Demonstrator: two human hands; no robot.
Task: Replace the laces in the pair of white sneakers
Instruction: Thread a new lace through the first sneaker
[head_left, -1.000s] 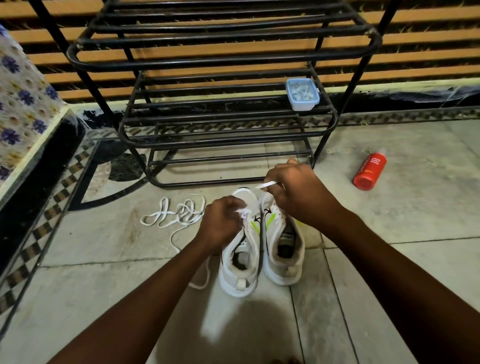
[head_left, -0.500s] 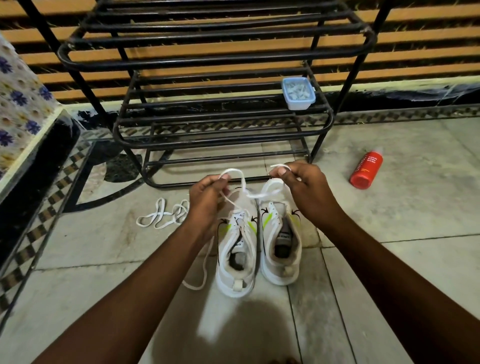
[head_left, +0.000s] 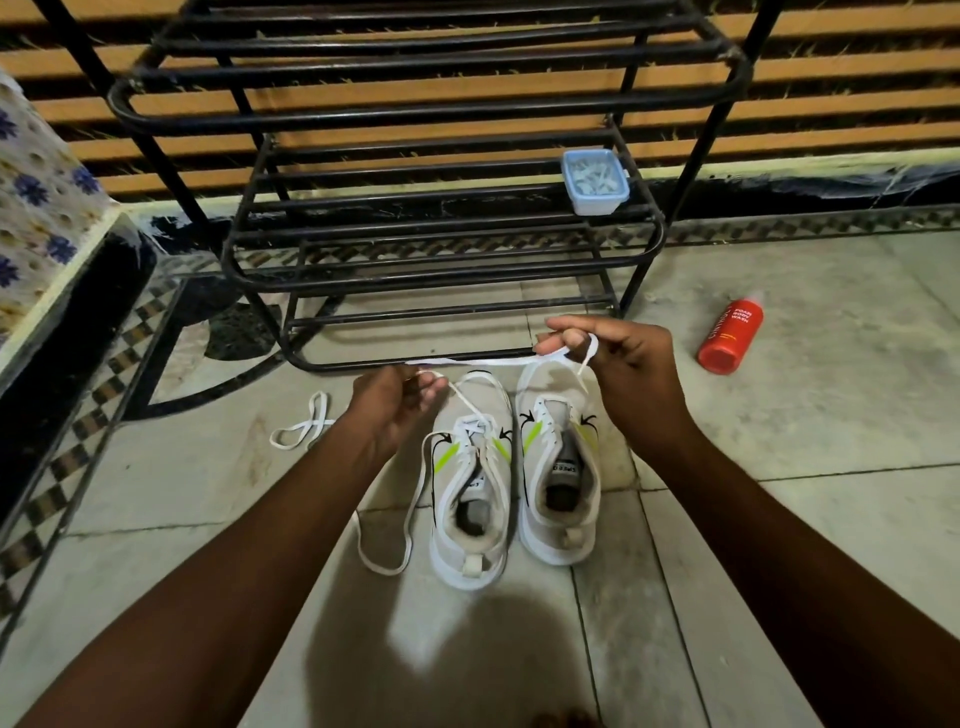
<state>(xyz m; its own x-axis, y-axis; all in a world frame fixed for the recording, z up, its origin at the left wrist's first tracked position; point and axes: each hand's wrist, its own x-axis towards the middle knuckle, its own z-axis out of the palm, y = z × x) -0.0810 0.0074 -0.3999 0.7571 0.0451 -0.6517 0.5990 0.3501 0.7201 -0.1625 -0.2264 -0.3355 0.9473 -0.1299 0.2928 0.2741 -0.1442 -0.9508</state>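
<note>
The left hand (head_left: 395, 400) and right hand (head_left: 618, 358) each pinch a flat white lace (head_left: 483, 360), stretched between them above the white green-striped sneakers (head_left: 470, 519) standing paired on the grey tiled floor (head_left: 779, 519). A red plastic bottle (head_left: 730, 332) nearby reads "FOAM BODY WASH".

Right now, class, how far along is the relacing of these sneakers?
Done: the left sneaker looks threaded at its front eyelets only. In hand: the left hand and right hand pinch a lace taut between them. Left: the right sneaker shows no lacing; a spare lace lies on the floor.
</note>
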